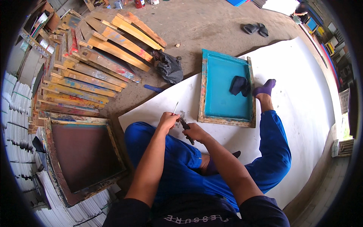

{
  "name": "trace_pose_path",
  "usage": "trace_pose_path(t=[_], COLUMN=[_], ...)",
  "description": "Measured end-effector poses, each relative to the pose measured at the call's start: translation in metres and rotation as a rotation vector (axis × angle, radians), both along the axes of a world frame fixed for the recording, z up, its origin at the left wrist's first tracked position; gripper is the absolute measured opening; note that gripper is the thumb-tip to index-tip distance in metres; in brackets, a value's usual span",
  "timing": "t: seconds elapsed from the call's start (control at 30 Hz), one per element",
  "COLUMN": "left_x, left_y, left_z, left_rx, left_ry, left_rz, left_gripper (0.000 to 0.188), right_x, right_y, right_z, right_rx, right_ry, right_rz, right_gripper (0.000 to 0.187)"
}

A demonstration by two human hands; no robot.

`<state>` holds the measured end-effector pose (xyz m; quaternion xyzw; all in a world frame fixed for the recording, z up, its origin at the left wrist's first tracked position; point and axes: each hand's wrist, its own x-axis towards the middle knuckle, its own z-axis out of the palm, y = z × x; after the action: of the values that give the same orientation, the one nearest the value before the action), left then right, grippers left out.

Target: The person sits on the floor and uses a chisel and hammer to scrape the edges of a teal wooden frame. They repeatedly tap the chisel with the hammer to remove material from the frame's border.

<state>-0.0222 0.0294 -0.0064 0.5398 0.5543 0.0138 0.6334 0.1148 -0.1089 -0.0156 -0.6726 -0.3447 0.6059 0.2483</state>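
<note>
From where I stood, the work looked to be partway through and centred on two small tools, well within the lap of the person seated on the large white sheet. The left hand was closed with its fingers pinched round a thin, pale, rod-like tool with a dark tip, which pointed up and away from the body. The right hand was curled firmly round a dark, elongated tool, its upper end close by the left fingertips; whether the two touched I could not tell. Scattered grey marks or bits lay on the sheet beside them, which suggested to me that some handling was already done. Just beyond the hands lay the rectangular wooden-framed screen with teal mesh, flat on the sheet and touched by neither hand. Its mesh spanned the frame from side to side, so that part seemed finished, though a crumpled dark blue cloth rested on it, not yet cleared away. To the left, a brown-meshed wooden-framed screen leaned by a long row of paint-stained wooden frames; whether any of those awaited attention, I could not judge.
</note>
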Motion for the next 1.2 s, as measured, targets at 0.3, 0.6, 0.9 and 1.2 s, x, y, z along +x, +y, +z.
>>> trace_pose_path(t=[0.3, 0.6, 0.9, 1.2], left_x=[-0.001, 0.01, 0.021, 0.035], left_y=[0.003, -0.004, -0.03, -0.059], left_z=[-0.005, -0.017, -0.02, -0.013], left_rx=[-0.042, 0.145, 0.36, 0.679], left_ry=[-0.049, -0.011, -0.153, -0.01], left_rz=[0.015, 0.127, -0.064, -0.308], left_gripper=[0.023, 0.037, 0.034, 0.053], right_x=[0.007, 0.001, 0.033, 0.134], right_y=[0.006, -0.017, -0.094, -0.138], right_z=[0.006, 0.028, 0.046, 0.049], right_rx=[-0.046, 0.057, 0.142, 0.164], right_ry=[0.155, -0.025, -0.724, -1.183], right_rz=[-0.025, -0.012, -0.196, -0.157], right_gripper=[0.029, 0.032, 0.039, 0.052])
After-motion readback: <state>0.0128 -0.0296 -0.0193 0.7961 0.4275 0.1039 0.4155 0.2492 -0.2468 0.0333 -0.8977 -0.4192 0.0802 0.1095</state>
